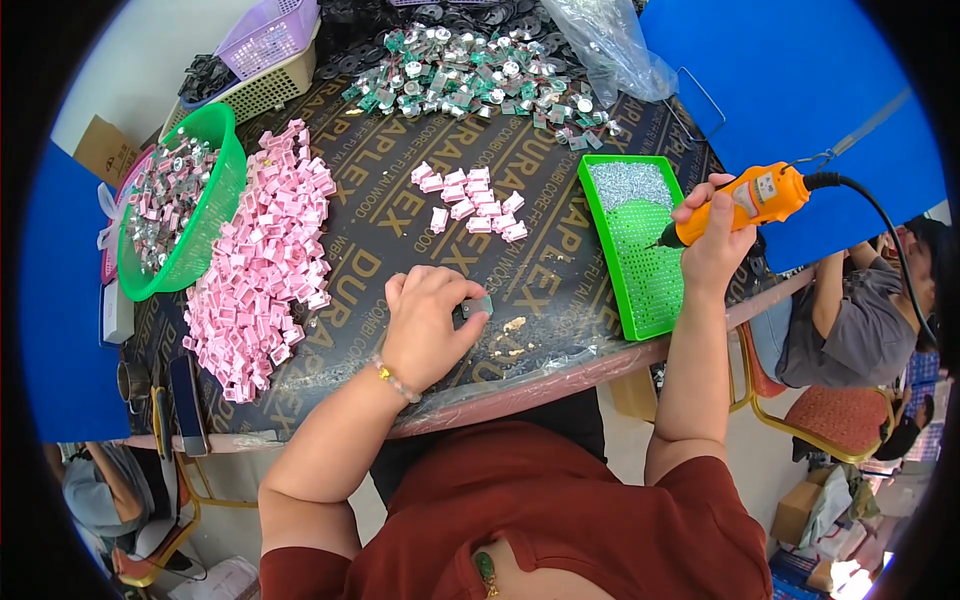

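My right hand (716,240) grips an orange electric screwdriver (768,198), its bit pointing left over the green tray (632,325). Small silver screws (632,183) are heaped at the far end of that tray. Close to the table's front edge, my left hand (425,318) pinches a small grey-green block-like part (478,307) between thumb and forefinger; the fingers partly cover it. A loose group of small pink plastic housings (480,205) lies just beyond this hand. To its left spreads a large heap of similar pink housings (262,250).
A green basket (228,170) of mixed parts stands at the left. Green and silver electronic pieces (470,80) pile at the back, beside a clear plastic bag (615,50). The screwdriver's black cable (880,205) hangs at the right. A phone (187,405) lies front left. Other people sit on both sides.
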The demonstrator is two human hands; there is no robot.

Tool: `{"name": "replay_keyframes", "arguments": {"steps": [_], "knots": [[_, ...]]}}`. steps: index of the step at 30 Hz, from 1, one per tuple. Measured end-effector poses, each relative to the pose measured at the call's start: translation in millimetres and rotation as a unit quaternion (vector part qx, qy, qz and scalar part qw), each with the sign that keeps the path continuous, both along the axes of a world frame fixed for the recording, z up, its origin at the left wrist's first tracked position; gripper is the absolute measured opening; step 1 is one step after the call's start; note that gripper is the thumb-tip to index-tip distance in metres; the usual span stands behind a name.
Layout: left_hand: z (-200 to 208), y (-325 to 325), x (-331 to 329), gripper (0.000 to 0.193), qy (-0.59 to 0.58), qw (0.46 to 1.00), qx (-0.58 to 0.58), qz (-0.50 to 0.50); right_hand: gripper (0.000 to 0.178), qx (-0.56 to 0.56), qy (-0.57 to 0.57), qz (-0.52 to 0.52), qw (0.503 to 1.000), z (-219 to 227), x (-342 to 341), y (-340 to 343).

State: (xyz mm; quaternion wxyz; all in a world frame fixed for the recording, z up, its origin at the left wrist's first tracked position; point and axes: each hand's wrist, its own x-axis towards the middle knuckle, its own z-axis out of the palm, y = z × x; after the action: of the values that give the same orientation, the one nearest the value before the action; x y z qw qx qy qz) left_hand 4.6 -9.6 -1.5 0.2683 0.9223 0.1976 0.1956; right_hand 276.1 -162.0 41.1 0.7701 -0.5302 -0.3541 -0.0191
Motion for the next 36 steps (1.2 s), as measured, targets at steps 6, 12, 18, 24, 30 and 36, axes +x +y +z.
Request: {"name": "replay_keyframes", "arguments": {"steps": [6, 12, 18, 24, 30, 36], "knots": [[1.8, 0.9, -1.9, 0.018, 0.002, 1.000, 0.018, -0.005, 0.030, -0.008, 0.001, 0.013, 1.000, 0.6, -0.5, 2.2], [-0.4, 4.8, -3.7, 0.019, -0.001, 1.000, 0.003, -0.013, 0.027, 0.048, 0.003, 0.045, 0.998, 12.7, -7.6, -4.4], [0.4, 3.8, -5.1, 0.018, -0.003, 1.000, 0.028, -0.012, 0.056, 0.050, -0.030, 0.127, 0.990, 41.7, -69.5, 1.9], [-3.7, 9.7, -6.9, 0.018, -0.007, 0.999, 0.006, -0.030, 0.061, 0.002, 0.041, 0.231, 0.972, 30.2, -117.1, 32.5], [2.1, 8.2, -6.4, 0.019, 0.000, 0.999, 0.044, -0.026, 0.048, 0.037, 0.072, 0.345, 0.935, 10.1, -131.4, 63.1], [0.2, 9.8, -7.0, 0.019, -0.004, 0.999, 0.044, -0.026, 0.045, 0.029, 0.061, 0.344, 0.937, 0.3, -132.5, 72.4]]}}
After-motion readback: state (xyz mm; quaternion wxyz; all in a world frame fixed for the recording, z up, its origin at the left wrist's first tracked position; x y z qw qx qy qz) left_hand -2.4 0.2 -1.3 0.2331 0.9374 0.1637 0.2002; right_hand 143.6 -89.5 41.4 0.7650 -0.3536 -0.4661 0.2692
